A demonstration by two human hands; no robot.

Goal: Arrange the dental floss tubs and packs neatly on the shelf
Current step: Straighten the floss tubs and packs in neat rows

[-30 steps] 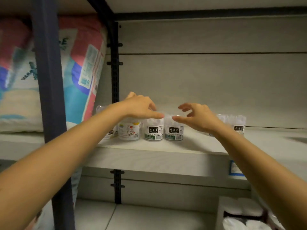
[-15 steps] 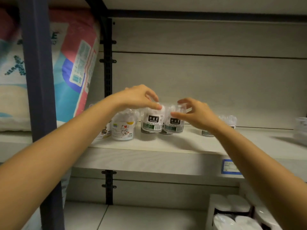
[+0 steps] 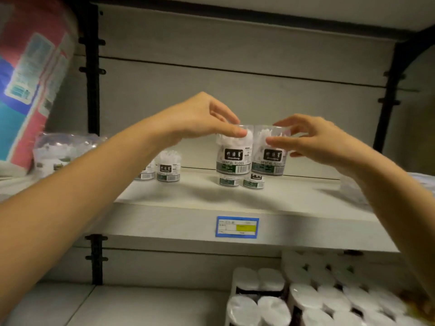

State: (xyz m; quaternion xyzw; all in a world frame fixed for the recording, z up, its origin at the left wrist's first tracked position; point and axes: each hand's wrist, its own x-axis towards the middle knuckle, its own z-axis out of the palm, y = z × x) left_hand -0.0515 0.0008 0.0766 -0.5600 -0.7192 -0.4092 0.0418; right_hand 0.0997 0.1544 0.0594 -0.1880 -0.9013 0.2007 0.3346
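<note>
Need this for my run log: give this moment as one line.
left hand: grips left tub | right hand: grips right tub | held tubs: side by side, over two lower tubs

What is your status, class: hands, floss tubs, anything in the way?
Left hand grips left tub, right hand grips right tub. Both upright, side by side. In the way: two lower tubs on the shelf, right beneath.

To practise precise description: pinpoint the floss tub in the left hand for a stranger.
Find the shelf with the blue price label. Above it, each hand holds a clear tub. Yours is the left tub, pinched by the left hand, not the right tub.
</note>
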